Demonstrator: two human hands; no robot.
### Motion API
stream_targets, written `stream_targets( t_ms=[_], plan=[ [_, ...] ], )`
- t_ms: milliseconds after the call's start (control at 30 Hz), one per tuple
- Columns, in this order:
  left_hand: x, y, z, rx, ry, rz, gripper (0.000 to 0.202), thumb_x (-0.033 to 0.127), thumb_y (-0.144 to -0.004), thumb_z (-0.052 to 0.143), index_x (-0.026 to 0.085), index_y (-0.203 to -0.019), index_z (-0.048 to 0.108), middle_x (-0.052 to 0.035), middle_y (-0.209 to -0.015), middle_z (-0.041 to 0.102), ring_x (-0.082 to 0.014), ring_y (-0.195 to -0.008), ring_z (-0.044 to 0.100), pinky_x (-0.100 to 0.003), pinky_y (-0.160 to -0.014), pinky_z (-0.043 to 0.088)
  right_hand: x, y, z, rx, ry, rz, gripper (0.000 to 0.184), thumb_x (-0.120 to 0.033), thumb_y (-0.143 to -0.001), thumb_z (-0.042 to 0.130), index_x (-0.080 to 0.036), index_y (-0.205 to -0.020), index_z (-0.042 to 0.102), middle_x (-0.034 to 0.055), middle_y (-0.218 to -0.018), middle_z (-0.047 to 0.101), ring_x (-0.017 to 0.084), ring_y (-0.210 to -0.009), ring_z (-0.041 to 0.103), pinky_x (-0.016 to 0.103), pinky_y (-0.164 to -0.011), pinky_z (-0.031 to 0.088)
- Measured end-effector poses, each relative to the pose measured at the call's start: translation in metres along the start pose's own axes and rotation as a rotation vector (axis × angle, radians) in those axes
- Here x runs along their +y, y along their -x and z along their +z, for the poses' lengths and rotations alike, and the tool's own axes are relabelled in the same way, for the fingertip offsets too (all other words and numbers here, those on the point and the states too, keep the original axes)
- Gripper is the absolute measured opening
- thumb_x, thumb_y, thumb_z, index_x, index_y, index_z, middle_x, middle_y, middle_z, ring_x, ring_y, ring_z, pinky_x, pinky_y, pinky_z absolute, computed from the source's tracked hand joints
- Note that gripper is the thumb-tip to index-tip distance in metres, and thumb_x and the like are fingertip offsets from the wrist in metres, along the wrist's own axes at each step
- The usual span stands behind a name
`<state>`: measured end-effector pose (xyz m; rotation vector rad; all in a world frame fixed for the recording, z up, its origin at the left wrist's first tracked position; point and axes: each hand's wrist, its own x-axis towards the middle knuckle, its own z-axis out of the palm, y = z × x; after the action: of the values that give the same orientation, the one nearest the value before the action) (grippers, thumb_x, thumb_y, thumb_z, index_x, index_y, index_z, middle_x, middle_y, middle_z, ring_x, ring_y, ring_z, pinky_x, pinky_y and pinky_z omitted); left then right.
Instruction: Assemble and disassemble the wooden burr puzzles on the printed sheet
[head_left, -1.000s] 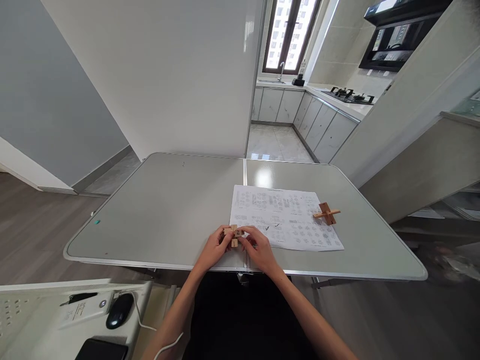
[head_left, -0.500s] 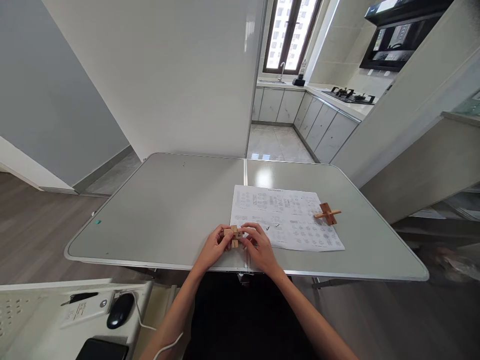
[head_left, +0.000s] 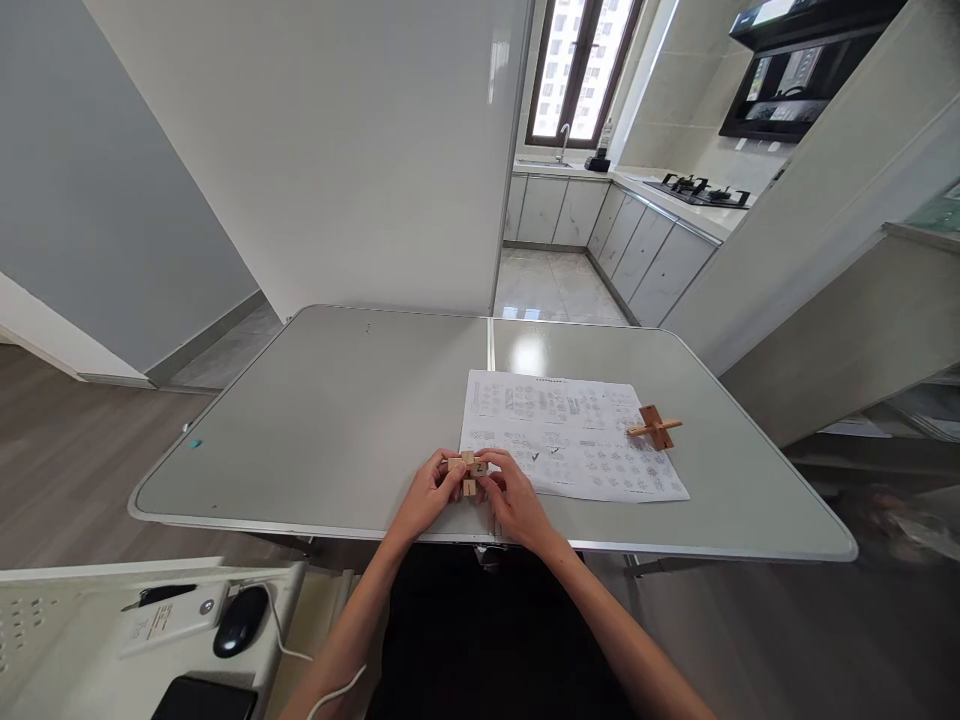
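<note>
A small wooden interlocking block puzzle [head_left: 469, 487], with numbers marked on its pieces, is held between both hands near the table's front edge. My left hand [head_left: 433, 488] is closed on its left side, thumb across the front. On the other side, my right hand [head_left: 517, 500] pinches the piece marked 2 between thumb and fingers. The fingertips behind the puzzle are partly hidden. Just beyond the hands lies a printed sheet [head_left: 570, 470] with rows of small diagrams and two check marks. A second wooden puzzle [head_left: 655, 428], brown with a light stick through it, rests on the sheet's right edge.
The grey folding table [head_left: 345, 420] has a centre seam and a metal rim. A small green bit [head_left: 196, 443] lies at its left. On a white cart [head_left: 97, 680] at lower left are a black mouse [head_left: 241, 622], a pen [head_left: 165, 593] and a dark phone-like slab [head_left: 204, 700].
My right hand has shifted slightly, and its fingers have changed their hold on the numbered piece. My left hand and the other objects stay almost the same.
</note>
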<state>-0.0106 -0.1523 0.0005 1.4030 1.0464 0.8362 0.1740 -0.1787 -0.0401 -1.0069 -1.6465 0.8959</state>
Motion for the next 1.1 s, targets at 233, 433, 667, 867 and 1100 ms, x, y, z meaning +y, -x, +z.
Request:
stream_targets(
  t_ms=[233,433,667,867,1100],
  plan=[
    [-0.003,0.000,-0.001,-0.020,-0.015,0.012,0.044,0.062,-0.095,0.056,0.019,-0.105,0.057,0.0042,-0.071,0.054,-0.0138,-0.065,0.049,-0.027,-0.065,0.040,-0.008,-0.002,-0.003,-0.070,-0.105,0.111,0.031,-0.043,-0.105,0.051,-0.026,-0.130,0.051,-0.0003,-0.084,0.070,0.017,-0.068,0.071,0.029,-0.060,0.054],
    [0.001,0.002,-0.001,-0.064,-0.042,0.017,0.043,0.060,-0.098,0.053,0.019,-0.108,0.057,0.0044,-0.069,0.053,-0.0147,-0.065,0.049,-0.027,-0.066,0.040,-0.012,-0.003,-0.005,-0.110,-0.178,0.139,0.035,-0.048,-0.107,0.047,-0.028,-0.136,0.047,0.0047,-0.106,0.071,0.018,-0.073,0.071,0.030,-0.061,0.054],
    [0.001,0.002,-0.001,-0.079,-0.045,0.031,0.042,0.059,-0.097,0.055,0.018,-0.107,0.057,0.0023,-0.076,0.058,-0.0144,-0.067,0.050,-0.027,-0.067,0.041,-0.006,-0.001,-0.002,-0.070,-0.198,0.188,0.035,-0.046,-0.105,0.049,-0.030,-0.135,0.038,0.0067,-0.123,0.060,0.013,-0.067,0.063,0.028,-0.056,0.052],
    [0.001,0.002,-0.001,-0.081,-0.074,0.045,0.041,0.058,-0.098,0.054,0.018,-0.106,0.059,0.0037,-0.073,0.055,-0.0140,-0.067,0.050,-0.027,-0.068,0.042,-0.009,0.001,-0.003,-0.093,-0.141,0.167,0.024,-0.040,-0.108,0.043,-0.027,-0.126,0.038,0.0016,-0.101,0.057,0.014,-0.066,0.054,0.030,-0.062,0.047],
    [0.002,0.003,0.000,-0.112,-0.092,0.058,0.040,0.057,-0.100,0.054,0.018,-0.107,0.061,0.0038,-0.074,0.054,-0.0141,-0.068,0.049,-0.027,-0.069,0.041,-0.007,0.001,-0.003,-0.089,-0.075,0.168,0.020,-0.040,-0.107,0.042,-0.028,-0.121,0.036,-0.0013,-0.096,0.052,0.016,-0.072,0.052,0.033,-0.073,0.046]
  ],
)
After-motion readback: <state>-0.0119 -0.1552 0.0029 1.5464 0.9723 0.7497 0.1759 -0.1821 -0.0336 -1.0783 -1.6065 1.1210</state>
